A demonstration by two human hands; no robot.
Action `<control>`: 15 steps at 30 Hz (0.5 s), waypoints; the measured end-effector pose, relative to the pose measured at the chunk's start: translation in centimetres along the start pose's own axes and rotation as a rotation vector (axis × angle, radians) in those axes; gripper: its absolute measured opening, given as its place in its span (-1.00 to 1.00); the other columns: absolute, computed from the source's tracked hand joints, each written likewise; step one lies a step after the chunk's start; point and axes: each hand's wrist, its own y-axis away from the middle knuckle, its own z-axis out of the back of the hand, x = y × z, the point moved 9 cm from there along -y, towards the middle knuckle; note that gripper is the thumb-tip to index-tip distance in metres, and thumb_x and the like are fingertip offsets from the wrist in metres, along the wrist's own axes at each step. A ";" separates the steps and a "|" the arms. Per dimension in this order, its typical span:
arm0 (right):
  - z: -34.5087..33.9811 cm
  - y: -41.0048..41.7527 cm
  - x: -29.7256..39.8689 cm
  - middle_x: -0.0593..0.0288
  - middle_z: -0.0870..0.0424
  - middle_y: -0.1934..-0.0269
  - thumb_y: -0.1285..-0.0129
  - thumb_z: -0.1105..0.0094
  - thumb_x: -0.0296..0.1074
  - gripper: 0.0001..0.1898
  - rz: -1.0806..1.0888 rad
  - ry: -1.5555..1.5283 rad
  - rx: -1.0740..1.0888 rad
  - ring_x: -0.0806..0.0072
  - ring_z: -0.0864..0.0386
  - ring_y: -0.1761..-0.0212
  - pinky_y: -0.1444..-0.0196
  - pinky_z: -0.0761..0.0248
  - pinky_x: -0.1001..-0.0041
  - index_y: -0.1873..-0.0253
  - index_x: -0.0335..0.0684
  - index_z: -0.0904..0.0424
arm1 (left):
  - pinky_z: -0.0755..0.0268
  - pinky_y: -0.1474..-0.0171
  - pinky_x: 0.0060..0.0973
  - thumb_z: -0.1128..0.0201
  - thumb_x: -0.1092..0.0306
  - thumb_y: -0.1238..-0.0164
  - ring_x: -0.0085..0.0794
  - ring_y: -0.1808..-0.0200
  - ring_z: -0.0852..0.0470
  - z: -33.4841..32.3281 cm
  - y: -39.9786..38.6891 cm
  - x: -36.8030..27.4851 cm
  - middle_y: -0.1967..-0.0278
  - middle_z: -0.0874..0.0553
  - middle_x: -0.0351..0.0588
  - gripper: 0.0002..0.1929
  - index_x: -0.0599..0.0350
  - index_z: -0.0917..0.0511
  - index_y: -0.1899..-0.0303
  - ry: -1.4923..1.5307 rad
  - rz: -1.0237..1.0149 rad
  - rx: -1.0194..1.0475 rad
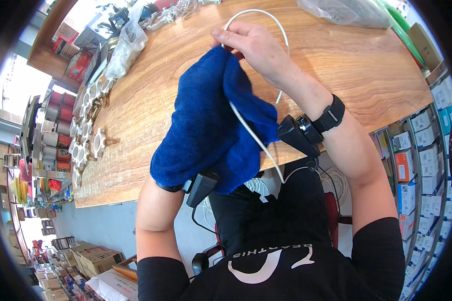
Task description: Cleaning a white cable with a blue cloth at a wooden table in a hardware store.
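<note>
A white cable [245,126] passes through the folds of a blue cloth [203,109] that looks like a microfibre towel. My right hand [254,47] is at the cloth's upper tip, with thumb and fingers closed on the cable. From there the cable loops up and over behind the wrist. Its other stretch leaves a fold of the cloth and runs down past the table edge. The cloth covers my left hand completely; only the forearm emerges below it, so the fingers are hidden. Each wrist wears a strap with a black device, one of them a black wrist strap [330,113].
On the wooden table [335,60], white ring-shaped fittings [99,143] and brass parts [96,107] line the left side. Plastic bags [128,49] lie at the back. Coiled white cable [333,180] hangs below the table. Shelves of boxes [406,195] stand right.
</note>
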 end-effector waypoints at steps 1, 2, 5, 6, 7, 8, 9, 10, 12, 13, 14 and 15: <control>-0.3 0.0 0.2 0.32 -0.51 0.49 -0.21 0.00 -0.03 -0.63 0.001 -0.004 0.003 0.66 -0.41 0.44 0.35 -0.27 0.65 0.36 -0.26 -0.56 | -0.32 0.03 -0.51 -0.32 0.41 0.03 -0.26 0.09 -0.49 -0.2 -0.3 -1.5 0.14 -0.49 0.05 -0.40 0.29 -0.26 -0.09 -0.346 -0.062 0.070; -0.7 0.1 0.1 0.33 -0.50 0.50 -0.21 0.00 -0.02 -0.63 -0.017 -0.020 0.022 0.66 -0.41 0.44 0.34 -0.27 0.66 0.36 -0.26 -0.56 | -0.32 0.03 -0.51 -0.32 0.41 0.03 -0.26 0.09 -0.49 -0.1 0.0 -1.1 0.14 -0.49 0.05 -0.40 0.29 -0.26 -0.09 -0.349 -0.059 0.070; -1.0 0.0 0.2 0.33 -0.49 0.51 -0.20 -0.01 -0.01 -0.63 -0.019 -0.032 0.038 0.65 -0.42 0.44 0.34 -0.29 0.66 0.36 -0.25 -0.55 | -0.34 0.09 -0.49 -0.38 0.38 0.13 -0.19 0.16 -0.51 1.1 0.4 -1.5 0.23 -0.52 0.06 -0.36 0.30 -0.28 -0.06 -0.350 -0.140 -0.069; -0.9 0.0 0.3 0.34 -0.49 0.52 -0.20 -0.01 0.00 -0.63 -0.006 -0.027 0.032 0.64 -0.42 0.44 0.34 -0.30 0.66 0.36 -0.25 -0.55 | -0.34 0.08 -0.47 -0.35 0.42 0.10 -0.19 0.15 -0.51 0.6 0.2 -2.5 0.21 -0.52 0.05 -0.38 0.30 -0.28 -0.06 -0.390 -0.158 -0.013; -0.8 0.0 0.3 0.34 -0.49 0.52 -0.20 -0.01 0.00 -0.63 -0.007 -0.027 0.031 0.64 -0.42 0.44 0.34 -0.30 0.66 0.36 -0.25 -0.55 | -0.34 0.06 -0.45 -0.32 0.47 0.08 -0.19 0.14 -0.51 0.1 0.1 -3.1 0.20 -0.52 0.05 -0.41 0.31 -0.28 -0.06 -0.430 -0.176 0.043; -0.7 0.1 0.8 0.33 -0.50 0.51 -0.20 -0.01 -0.02 -0.63 0.024 0.004 0.023 0.64 -0.43 0.43 0.34 -0.31 0.65 0.36 -0.26 -0.54 | -0.34 0.06 -0.45 -0.32 0.47 0.08 -0.19 0.14 -0.51 -0.1 0.1 -2.6 0.20 -0.52 0.05 -0.41 0.31 -0.28 -0.06 -0.430 -0.176 0.045; -0.4 0.2 1.2 0.32 -0.50 0.50 -0.20 -0.01 -0.03 -0.64 0.055 0.038 0.013 0.64 -0.44 0.43 0.33 -0.32 0.65 0.35 -0.27 -0.54 | -0.33 0.05 -0.44 -0.30 0.50 0.07 -0.18 0.13 -0.50 -0.1 0.3 -1.9 0.18 -0.52 0.05 -0.42 0.31 -0.28 -0.06 -0.290 -0.207 0.012; -0.3 0.0 0.7 0.32 -0.50 0.50 -0.20 -0.01 -0.03 -0.64 0.055 0.040 0.010 0.64 -0.44 0.43 0.33 -0.32 0.65 0.35 -0.27 -0.54 | -0.33 0.04 -0.44 -0.29 0.52 0.06 -0.18 0.12 -0.50 0.0 0.5 -1.4 0.18 -0.52 0.04 -0.43 0.31 -0.28 -0.07 -0.219 -0.222 -0.004; -0.2 -0.6 -0.2 0.29 -0.52 0.49 -0.22 -0.01 -0.07 -0.65 0.052 -0.163 0.007 0.64 -0.44 0.42 0.33 -0.31 0.65 0.34 -0.30 -0.54 | -0.33 0.04 -0.43 -0.25 0.57 0.04 -0.18 0.11 -0.50 0.5 1.0 -0.2 0.17 -0.52 0.04 -0.47 0.30 -0.29 -0.05 -0.169 -0.183 -0.028; -0.2 -0.6 -0.3 0.29 -0.52 0.49 -0.22 -0.01 -0.07 -0.65 0.052 -0.163 0.008 0.64 -0.44 0.42 0.33 -0.31 0.65 0.34 -0.30 -0.54 | -0.33 0.04 -0.43 -0.24 0.58 0.03 -0.18 0.11 -0.50 0.7 1.2 0.2 0.17 -0.52 0.04 -0.49 0.30 -0.30 -0.04 -0.179 -0.154 -0.033; 0.0 -0.5 -0.5 0.28 -0.53 0.48 -0.22 -0.01 -0.09 -0.66 0.038 -0.174 -0.003 0.64 -0.44 0.42 0.32 -0.31 0.66 0.34 -0.31 -0.53 | -0.33 0.04 -0.43 -0.23 0.59 0.03 -0.18 0.11 -0.51 0.8 1.2 0.5 0.17 -0.52 0.04 -0.51 0.29 -0.31 -0.03 -0.189 -0.127 -0.037; 0.0 -0.5 -0.5 0.27 -0.54 0.48 -0.23 -0.01 -0.11 -0.67 0.025 -0.185 -0.010 0.65 -0.44 0.42 0.32 -0.30 0.67 0.34 -0.32 -0.53 | -0.34 0.06 -0.44 -0.24 0.58 0.03 -0.19 0.13 -0.52 0.7 1.1 -0.2 0.18 -0.53 0.03 -0.50 0.29 -0.31 -0.03 -0.231 -0.177 -0.042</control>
